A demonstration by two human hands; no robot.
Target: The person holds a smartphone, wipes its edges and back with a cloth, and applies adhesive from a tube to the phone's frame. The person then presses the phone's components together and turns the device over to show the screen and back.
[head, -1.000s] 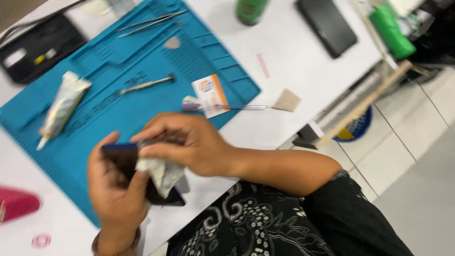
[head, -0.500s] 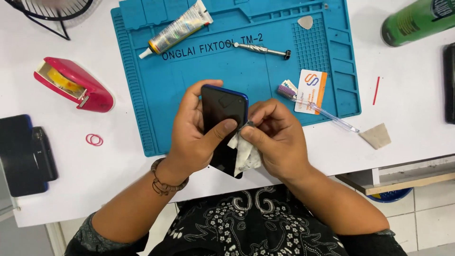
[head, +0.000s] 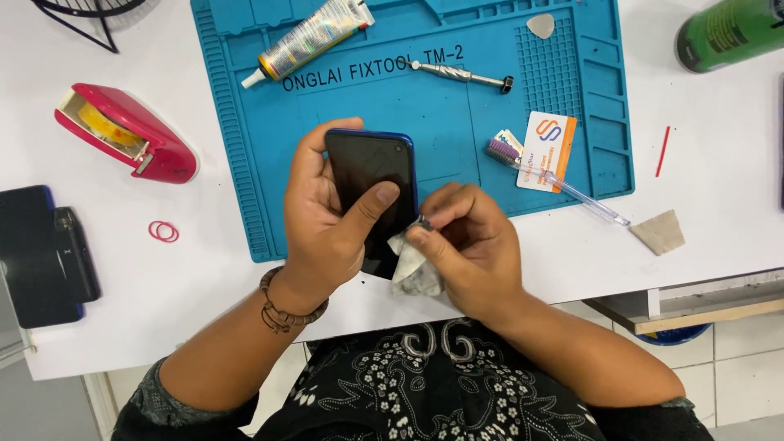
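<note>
My left hand (head: 331,220) grips a dark smartphone (head: 367,167) with a blue rim, screen up, thumb lying across the glass. My right hand (head: 469,245) pinches a crumpled grey-white cloth (head: 414,269) against the phone's right edge near its lower half. Both hands hover over the front edge of a blue silicone work mat (head: 457,122) on a white table (head: 204,278). The phone's lower end is hidden by my left palm and the cloth.
On the mat lie a glue tube (head: 310,39), a metal driver (head: 461,75), a white-and-orange card (head: 545,151), a clear toothbrush (head: 555,181) and a pick (head: 541,24). A pink tape dispenser (head: 126,135), red rubber bands (head: 163,231), black device (head: 45,253), green bottle (head: 727,33).
The view has swung from a tilted angle to straight above the mat. The phone stays in my left hand; my right hand keeps the cloth at the phone's right edge.
</note>
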